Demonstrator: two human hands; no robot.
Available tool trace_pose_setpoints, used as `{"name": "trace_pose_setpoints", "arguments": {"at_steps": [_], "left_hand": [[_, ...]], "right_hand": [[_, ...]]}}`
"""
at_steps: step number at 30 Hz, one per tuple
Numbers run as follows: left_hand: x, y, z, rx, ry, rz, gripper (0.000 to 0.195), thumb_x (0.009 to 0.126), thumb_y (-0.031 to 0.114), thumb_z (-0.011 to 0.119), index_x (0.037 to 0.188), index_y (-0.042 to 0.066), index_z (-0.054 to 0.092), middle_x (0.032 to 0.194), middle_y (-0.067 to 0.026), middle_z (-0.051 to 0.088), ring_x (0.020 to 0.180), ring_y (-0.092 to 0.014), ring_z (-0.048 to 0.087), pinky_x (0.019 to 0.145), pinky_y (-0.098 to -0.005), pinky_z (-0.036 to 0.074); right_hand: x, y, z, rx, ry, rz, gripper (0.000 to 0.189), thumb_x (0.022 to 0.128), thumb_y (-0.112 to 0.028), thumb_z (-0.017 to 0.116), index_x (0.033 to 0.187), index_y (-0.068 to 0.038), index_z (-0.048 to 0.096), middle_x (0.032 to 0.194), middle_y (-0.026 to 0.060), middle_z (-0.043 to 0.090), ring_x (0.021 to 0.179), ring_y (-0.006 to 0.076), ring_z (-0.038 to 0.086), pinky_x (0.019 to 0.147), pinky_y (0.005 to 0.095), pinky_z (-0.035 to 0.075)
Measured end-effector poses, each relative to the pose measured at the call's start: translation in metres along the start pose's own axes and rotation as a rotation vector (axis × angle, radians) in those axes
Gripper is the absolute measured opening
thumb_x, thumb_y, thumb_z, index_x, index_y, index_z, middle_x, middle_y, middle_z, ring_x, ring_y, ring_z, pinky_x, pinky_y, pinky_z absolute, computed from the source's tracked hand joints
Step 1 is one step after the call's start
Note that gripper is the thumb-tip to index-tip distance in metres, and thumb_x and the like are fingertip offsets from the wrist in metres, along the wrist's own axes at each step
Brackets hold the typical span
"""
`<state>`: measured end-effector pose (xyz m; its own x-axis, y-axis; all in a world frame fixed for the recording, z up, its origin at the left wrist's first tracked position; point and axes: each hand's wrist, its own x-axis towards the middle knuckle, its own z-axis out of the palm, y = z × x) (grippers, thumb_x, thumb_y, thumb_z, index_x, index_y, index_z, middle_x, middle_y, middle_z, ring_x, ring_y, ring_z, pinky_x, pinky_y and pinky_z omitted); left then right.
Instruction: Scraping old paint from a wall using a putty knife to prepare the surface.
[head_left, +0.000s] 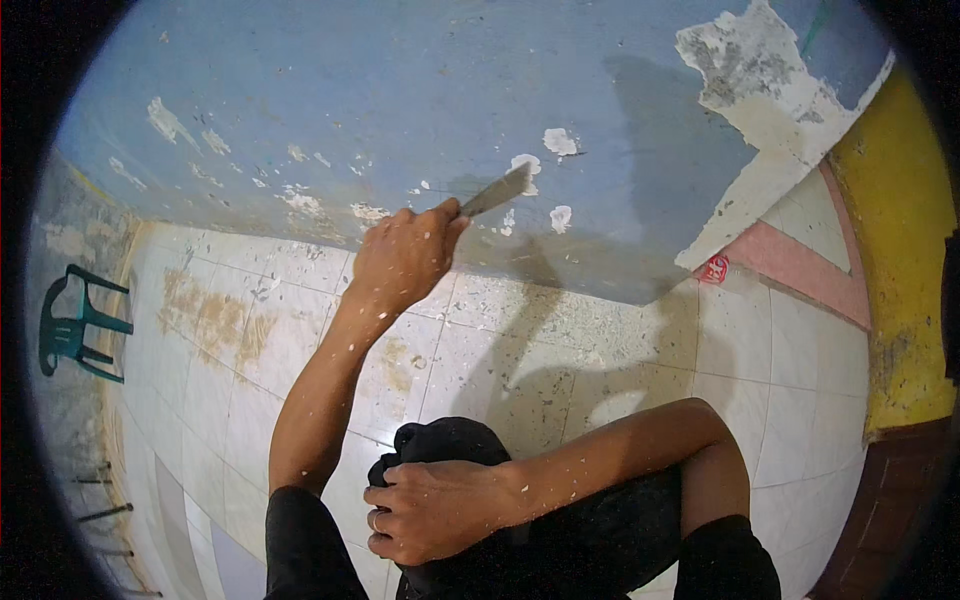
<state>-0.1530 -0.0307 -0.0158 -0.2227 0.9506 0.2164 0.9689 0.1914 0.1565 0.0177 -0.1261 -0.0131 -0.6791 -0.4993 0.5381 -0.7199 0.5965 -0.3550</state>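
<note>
My left hand (409, 251) is closed around the handle of a flat metal scraper (499, 190). Its blade points up and to the right, with the tip over a bare white patch (525, 162) low on the blue painted wall (465, 97). Further white spots of chipped paint surround the blade. My right hand (439, 510) lies across my bent knee in black trousers (457, 439), fingers curled down. The undersides of those fingers are hidden, so a grip on the cloth cannot be made out. Pale flecks dot both forearms.
Paint chips litter the white tiled floor (487, 360), which also has brown stains. A large peeled area (772, 82) runs to the wall's right edge. A red wrapper (714, 269) lies by that corner. A green plastic chair (82, 322) stands far left; a yellow wall (900, 247) rises at right.
</note>
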Motion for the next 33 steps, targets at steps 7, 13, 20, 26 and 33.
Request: {"name": "trace_pose_setpoints", "arguments": {"at_steps": [7, 13, 20, 26, 33], "left_hand": [[0.002, 0.001, 0.0, 0.058, -0.016, -0.018, 0.032, 0.099, 0.034, 0.047, 0.113, 0.01, 0.064, 0.077, -0.0229, 0.066, 0.078, -0.041, 0.065, 0.072, -0.0504, 0.052], [0.009, -0.003, -0.001, 0.047, 0.007, 0.008, 0.031, 0.099, 0.034, 0.047, 0.115, 0.012, 0.063, 0.075, -0.0217, 0.065, 0.077, -0.042, 0.065, 0.072, -0.0513, 0.052], [0.002, -0.006, 0.003, 0.083, -0.01, -0.023, 0.033, 0.1, 0.035, 0.046, 0.115, 0.011, 0.063, 0.079, -0.0212, 0.066, 0.078, -0.041, 0.065, 0.07, -0.0501, 0.052], [0.001, -0.009, 0.006, 0.045, -0.054, 0.013, 0.032, 0.099, 0.034, 0.048, 0.117, 0.013, 0.063, 0.078, -0.0206, 0.067, 0.079, -0.039, 0.067, 0.07, -0.0483, 0.054], [0.009, 0.007, 0.021, 0.112, -0.033, 0.095, 0.034, 0.099, 0.036, 0.047, 0.116, 0.013, 0.064, 0.075, -0.0202, 0.066, 0.076, -0.04, 0.066, 0.069, -0.0488, 0.053]], "right_hand": [[-0.001, -0.002, 0.006, 0.01, 0.0, -0.015, 0.015, 0.083, -0.014, 0.064, 0.079, 0.0, 0.063, 0.072, 0.0114, 0.065, 0.08, 0.0253, 0.066, 0.057, 0.0317, 0.049], [0.0, -0.002, 0.004, -0.022, 0.012, -0.026, 0.014, 0.082, -0.014, 0.063, 0.079, 0.0, 0.063, 0.072, 0.0106, 0.065, 0.08, 0.0249, 0.066, 0.058, 0.032, 0.049], [0.004, -0.002, 0.006, -0.015, 0.004, -0.023, 0.014, 0.082, -0.015, 0.063, 0.077, -0.001, 0.063, 0.071, 0.0092, 0.064, 0.078, 0.0244, 0.065, 0.057, 0.0319, 0.049], [-0.004, 0.001, 0.004, -0.015, 0.028, -0.001, 0.014, 0.081, -0.014, 0.063, 0.077, -0.001, 0.063, 0.069, 0.0092, 0.064, 0.077, 0.0244, 0.065, 0.056, 0.0316, 0.048], [-0.003, 0.002, 0.0, 0.01, 0.043, -0.034, 0.014, 0.084, -0.013, 0.063, 0.078, 0.0, 0.064, 0.071, 0.0113, 0.065, 0.077, 0.0254, 0.065, 0.056, 0.0324, 0.049]]}}
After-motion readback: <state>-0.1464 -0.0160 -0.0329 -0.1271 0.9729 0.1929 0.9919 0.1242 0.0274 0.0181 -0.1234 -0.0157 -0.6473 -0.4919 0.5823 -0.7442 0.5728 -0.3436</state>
